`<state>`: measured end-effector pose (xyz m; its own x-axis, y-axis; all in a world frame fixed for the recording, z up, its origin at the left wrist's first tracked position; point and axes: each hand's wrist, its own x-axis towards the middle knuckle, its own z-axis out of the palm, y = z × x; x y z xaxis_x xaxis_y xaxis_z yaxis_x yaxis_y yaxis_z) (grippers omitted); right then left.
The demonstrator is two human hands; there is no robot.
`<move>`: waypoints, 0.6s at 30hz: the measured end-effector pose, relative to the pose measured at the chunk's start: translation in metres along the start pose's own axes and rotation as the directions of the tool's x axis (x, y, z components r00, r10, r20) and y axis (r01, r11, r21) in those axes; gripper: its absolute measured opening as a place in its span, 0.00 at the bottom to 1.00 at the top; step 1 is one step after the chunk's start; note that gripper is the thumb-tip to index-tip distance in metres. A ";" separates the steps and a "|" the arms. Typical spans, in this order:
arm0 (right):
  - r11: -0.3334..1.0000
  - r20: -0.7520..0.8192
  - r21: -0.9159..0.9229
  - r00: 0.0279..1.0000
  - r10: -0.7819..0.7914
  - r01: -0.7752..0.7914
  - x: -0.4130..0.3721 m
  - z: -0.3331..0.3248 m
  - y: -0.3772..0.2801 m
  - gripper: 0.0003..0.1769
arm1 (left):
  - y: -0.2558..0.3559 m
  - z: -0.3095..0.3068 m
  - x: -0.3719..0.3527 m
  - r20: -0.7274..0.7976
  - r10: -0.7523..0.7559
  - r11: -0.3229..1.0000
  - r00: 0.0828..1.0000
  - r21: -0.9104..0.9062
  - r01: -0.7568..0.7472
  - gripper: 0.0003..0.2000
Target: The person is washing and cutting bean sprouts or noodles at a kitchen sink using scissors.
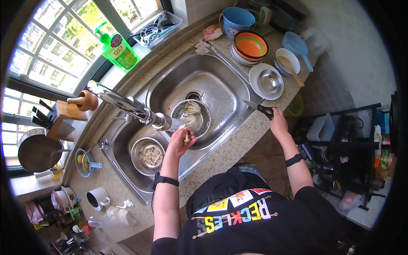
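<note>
From the head view: pinching a pale mushroom piece in the left hand, fingers curled in close, just beside the faucet and by the rim of a metal bowl with a pale mushroom clump in it. Gripping a knife by its black handle in the right hand, pretty much closed fist, blade out over the sink edge. Also got cut pieces sitting in another metal bowl, in the smaller basin.
</note>
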<state>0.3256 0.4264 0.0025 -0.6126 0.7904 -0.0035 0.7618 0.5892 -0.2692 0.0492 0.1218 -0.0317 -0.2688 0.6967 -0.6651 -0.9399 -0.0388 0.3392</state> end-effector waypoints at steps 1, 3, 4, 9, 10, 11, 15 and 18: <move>0.997 0.032 -0.006 0.997 0.074 -0.074 0.003 0.004 0.002 0.23 | -0.002 0.004 -0.006 0.018 0.042 0.988 0.999 0.146 -0.044 0.06; 0.999 0.049 -0.018 0.998 0.029 -0.028 0.009 0.006 0.010 0.23 | -0.003 0.017 -0.021 0.029 0.086 0.953 0.996 0.288 -0.091 0.07; 0.999 0.052 0.011 0.998 0.043 -0.043 0.010 0.012 0.016 0.24 | -0.002 0.021 -0.025 0.041 0.107 0.910 0.993 0.398 -0.114 0.09; 0.998 0.022 0.021 0.998 0.061 -0.061 0.012 0.006 0.012 0.26 | 0.002 0.025 -0.028 0.024 0.212 0.727 0.977 0.664 -0.173 0.11; 0.997 0.054 -0.018 0.995 0.079 -0.078 0.013 0.005 0.012 0.26 | 0.000 0.023 -0.025 0.022 0.278 0.729 0.960 0.646 -0.226 0.08; 0.994 0.086 -0.057 0.992 0.098 -0.093 0.013 0.004 0.011 0.26 | 0.000 0.021 -0.023 0.019 0.282 0.729 0.959 0.645 -0.227 0.08; 0.991 0.114 -0.037 0.985 0.130 -0.126 0.009 0.003 0.003 0.23 | 0.000 0.018 -0.020 -0.006 0.359 0.679 0.933 0.687 -0.257 0.06; 0.998 0.054 -0.013 0.996 0.065 -0.065 0.001 0.007 0.005 0.18 | 0.002 0.024 -0.022 0.000 0.389 0.661 0.921 0.697 -0.279 0.06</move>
<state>0.3277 0.4289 -0.0053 -0.5722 0.8168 -0.0734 0.8025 0.5392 -0.2556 0.0587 0.1235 -0.0007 -0.6131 0.6267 -0.4810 -0.3997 0.2792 0.8731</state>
